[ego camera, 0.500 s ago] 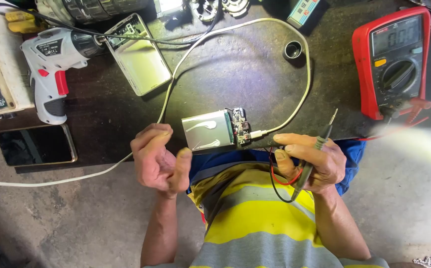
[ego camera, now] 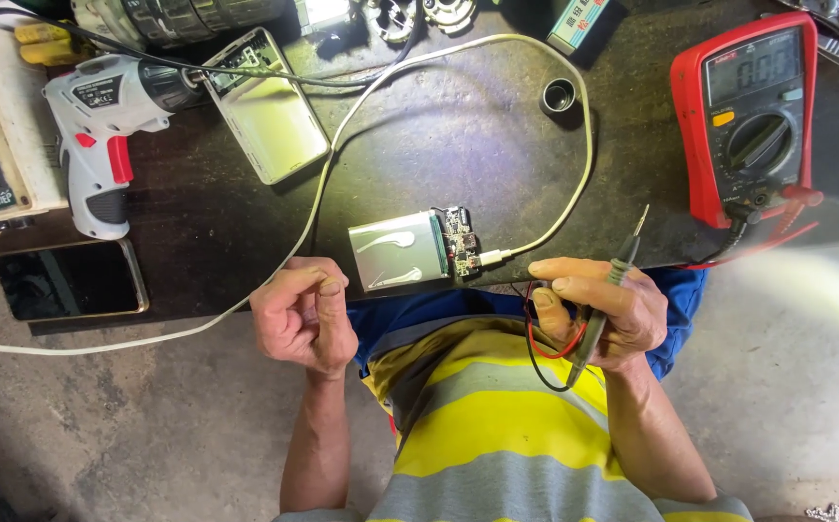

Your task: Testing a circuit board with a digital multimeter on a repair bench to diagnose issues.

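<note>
A silver battery pack with a bare circuit board (ego camera: pixel 415 247) lies at the near edge of the dark workbench (ego camera: pixel 458 145), with a white cable (ego camera: pixel 574 184) plugged into the board. My left hand (ego camera: pixel 302 314) hovers just left of the pack, fingers curled, with nothing visible in it. My right hand (ego camera: pixel 598 309) sits to the right of the pack and grips the black multimeter probe (ego camera: pixel 622 261), tip pointing up and away, with red and black leads looping under the hand. The red multimeter (ego camera: pixel 748 116) lies at the right.
A white and red cordless screwdriver (ego camera: pixel 101 135) lies at the left, a dark phone (ego camera: pixel 72 280) below it. An open silver metal case (ego camera: pixel 265 106) sits at the upper left of the workbench. A small black ring (ego camera: pixel 559 95) rests near the cable loop.
My left hand has drawn slightly away from the battery pack and its fingers have curled in. My right hand still holds the probe in about the same place.
</note>
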